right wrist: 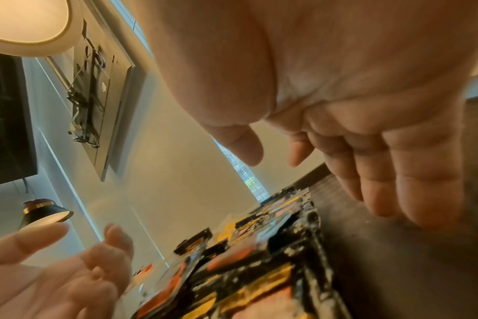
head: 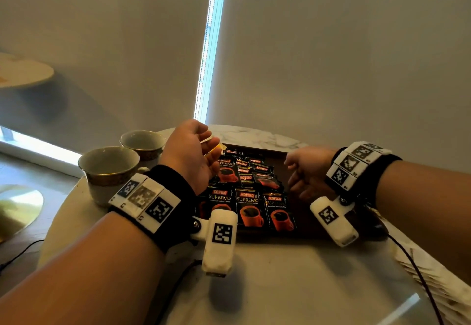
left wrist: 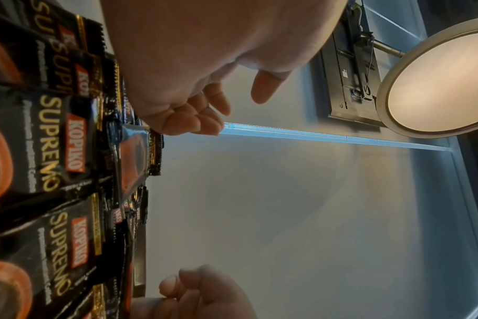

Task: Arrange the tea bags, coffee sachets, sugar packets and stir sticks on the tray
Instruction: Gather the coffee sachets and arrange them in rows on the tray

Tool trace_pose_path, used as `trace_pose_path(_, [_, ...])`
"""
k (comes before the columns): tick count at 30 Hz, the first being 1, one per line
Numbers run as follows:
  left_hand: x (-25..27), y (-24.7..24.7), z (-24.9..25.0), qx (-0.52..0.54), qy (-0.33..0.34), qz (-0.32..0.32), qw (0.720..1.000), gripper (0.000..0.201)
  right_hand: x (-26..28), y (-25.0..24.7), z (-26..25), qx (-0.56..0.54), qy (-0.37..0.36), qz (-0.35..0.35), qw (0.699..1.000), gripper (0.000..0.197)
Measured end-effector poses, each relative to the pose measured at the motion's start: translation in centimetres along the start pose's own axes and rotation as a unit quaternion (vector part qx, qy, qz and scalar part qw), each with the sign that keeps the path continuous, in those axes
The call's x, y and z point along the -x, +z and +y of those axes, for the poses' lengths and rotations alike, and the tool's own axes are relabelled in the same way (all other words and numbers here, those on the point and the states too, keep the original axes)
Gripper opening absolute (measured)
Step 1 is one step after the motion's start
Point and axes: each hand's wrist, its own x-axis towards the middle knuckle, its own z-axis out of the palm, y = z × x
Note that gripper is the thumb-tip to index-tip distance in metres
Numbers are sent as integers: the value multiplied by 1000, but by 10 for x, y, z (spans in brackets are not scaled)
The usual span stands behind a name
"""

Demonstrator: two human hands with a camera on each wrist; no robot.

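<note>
A dark brown tray lies on the round marble table. Black Kopiko coffee sachets fill its left and middle in overlapping rows, seen close up in the left wrist view and blurred in the right wrist view. Yellow packets peek out at the tray's far left corner. My left hand hovers over the tray's left side, palm turned inward, fingers relaxed and empty. My right hand hangs over the tray's bare right part, fingers loose and holding nothing.
Two gold-banded cups stand left of the tray. A fanned stack of white paper packets lies at the table's right edge. Cables run across the near tabletop.
</note>
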Motion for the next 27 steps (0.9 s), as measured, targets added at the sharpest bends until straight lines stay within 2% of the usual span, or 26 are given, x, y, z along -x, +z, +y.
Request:
trace_pose_path(2, [-1,0,0,1,-1,0,1000,21,-7,1,-4,-41,-4,-13,999,37])
trace_pose_path(6, [-3,0,-2,-2,-2,2,1000,20,-21,7,-12,-89,-19,-52,994,60])
trace_pose_path(9, [-6,1,-2,-5,-1,4,1000,20,-29,12,-18,-104,-26,-72,992,67])
trace_pose_path(11, [-8,0,-2,-6,-2,3,1000,19,-34,13,-22,-102,-20,-76,992,66])
trace_pose_path(14, [-11,-1,-2,-3,-6,1,1000,18,-42,9,-27,-79,-2,-78,994,46])
trace_pose_path(15, [-12,-1,-2,-1,-6,0,1000,17,-46,7,-29,-73,0,-72,995,46])
trace_pose_path(20, [-15,-2,-1,7,-6,-9,1000,19,-61,2,-37,-76,-22,-55,995,66])
trace_pose_path(27, [-15,-3,0,0,-7,-7,1000,21,-73,10,-49,-81,-49,-69,993,70])
